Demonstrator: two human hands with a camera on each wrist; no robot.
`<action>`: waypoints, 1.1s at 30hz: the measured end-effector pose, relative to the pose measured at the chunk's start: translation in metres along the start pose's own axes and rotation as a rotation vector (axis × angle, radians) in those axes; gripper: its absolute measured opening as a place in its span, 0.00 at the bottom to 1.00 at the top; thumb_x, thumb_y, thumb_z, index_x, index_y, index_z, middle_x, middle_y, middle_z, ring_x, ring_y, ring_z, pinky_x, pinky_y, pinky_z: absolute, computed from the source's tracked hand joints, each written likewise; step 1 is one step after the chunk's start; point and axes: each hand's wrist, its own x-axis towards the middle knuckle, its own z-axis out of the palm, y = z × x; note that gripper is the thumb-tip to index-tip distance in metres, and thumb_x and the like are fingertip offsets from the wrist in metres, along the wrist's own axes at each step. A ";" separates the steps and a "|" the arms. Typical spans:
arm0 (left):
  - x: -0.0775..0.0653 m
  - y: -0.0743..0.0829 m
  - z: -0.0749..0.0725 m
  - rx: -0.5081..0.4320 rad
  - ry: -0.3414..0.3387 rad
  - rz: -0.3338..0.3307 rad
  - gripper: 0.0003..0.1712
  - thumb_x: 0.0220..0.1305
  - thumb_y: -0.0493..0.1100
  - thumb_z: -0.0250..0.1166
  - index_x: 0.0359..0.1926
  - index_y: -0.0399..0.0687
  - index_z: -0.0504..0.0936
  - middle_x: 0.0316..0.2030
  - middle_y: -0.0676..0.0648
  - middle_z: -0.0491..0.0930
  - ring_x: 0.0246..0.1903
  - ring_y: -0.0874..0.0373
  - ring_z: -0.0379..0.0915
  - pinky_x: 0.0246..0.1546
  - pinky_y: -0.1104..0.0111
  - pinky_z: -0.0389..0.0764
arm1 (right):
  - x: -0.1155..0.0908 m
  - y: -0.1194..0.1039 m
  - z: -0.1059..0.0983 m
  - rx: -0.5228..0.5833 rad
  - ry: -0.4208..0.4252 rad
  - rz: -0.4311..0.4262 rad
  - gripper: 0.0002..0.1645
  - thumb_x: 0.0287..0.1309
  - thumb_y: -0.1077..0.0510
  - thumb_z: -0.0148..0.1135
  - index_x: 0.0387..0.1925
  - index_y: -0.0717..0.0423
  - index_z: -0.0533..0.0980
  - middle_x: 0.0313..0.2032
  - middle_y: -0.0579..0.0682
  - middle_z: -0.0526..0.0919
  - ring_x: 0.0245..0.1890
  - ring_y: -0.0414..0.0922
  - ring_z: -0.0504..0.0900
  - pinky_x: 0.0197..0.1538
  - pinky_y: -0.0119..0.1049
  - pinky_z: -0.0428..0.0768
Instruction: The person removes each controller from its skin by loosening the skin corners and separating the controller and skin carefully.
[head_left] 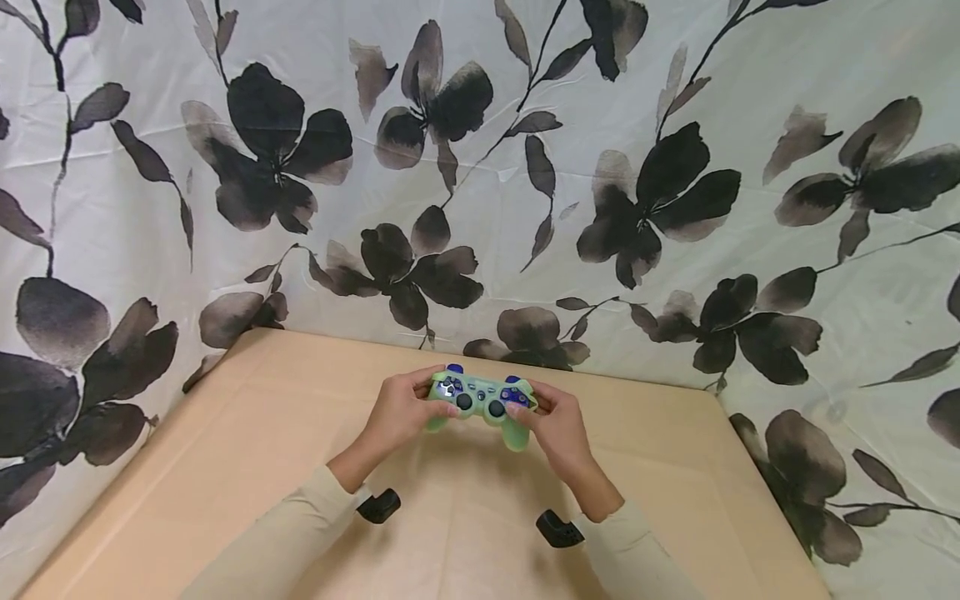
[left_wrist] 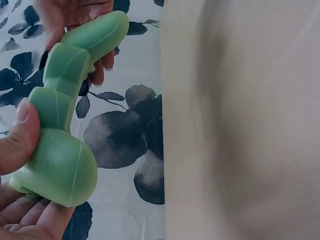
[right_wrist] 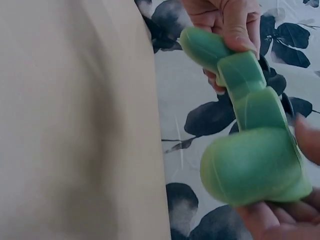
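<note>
Above the tan counter (head_left: 660,467), a game controller (head_left: 481,385) is held clear by its two ends, clamped in the left grip (head_left: 401,408) and the right grip (head_left: 560,427), seemingly so that the sticks (head_left: 465,402) can be reached by the thumbs. Its pale green shell, smooth and faintly seamed, is moulded into rounded handles (head_left: 515,435); blue panels (head_left: 450,386) are set in its face.

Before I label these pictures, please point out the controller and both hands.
Green controller (head_left: 481,402), head view: face between its sticks.
Left hand (head_left: 401,410), head view: back, near the thumb.
Right hand (head_left: 560,425), head view: back, near the thumb.
</note>
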 end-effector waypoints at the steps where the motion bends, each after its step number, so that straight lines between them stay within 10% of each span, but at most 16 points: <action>1: 0.000 0.000 -0.001 0.008 0.002 0.002 0.40 0.49 0.33 0.82 0.66 0.44 0.82 0.51 0.36 0.88 0.49 0.48 0.88 0.39 0.70 0.88 | -0.001 0.001 -0.001 -0.009 -0.029 -0.012 0.30 0.61 0.68 0.72 0.64 0.62 0.78 0.55 0.64 0.87 0.48 0.48 0.90 0.53 0.37 0.88; 33: 0.008 -0.028 0.008 0.065 0.031 -0.051 0.39 0.47 0.35 0.84 0.64 0.39 0.82 0.48 0.37 0.90 0.46 0.50 0.89 0.42 0.67 0.88 | 0.014 0.039 0.005 0.038 -0.012 -0.026 0.32 0.50 0.77 0.74 0.60 0.69 0.80 0.54 0.68 0.87 0.52 0.58 0.89 0.50 0.37 0.88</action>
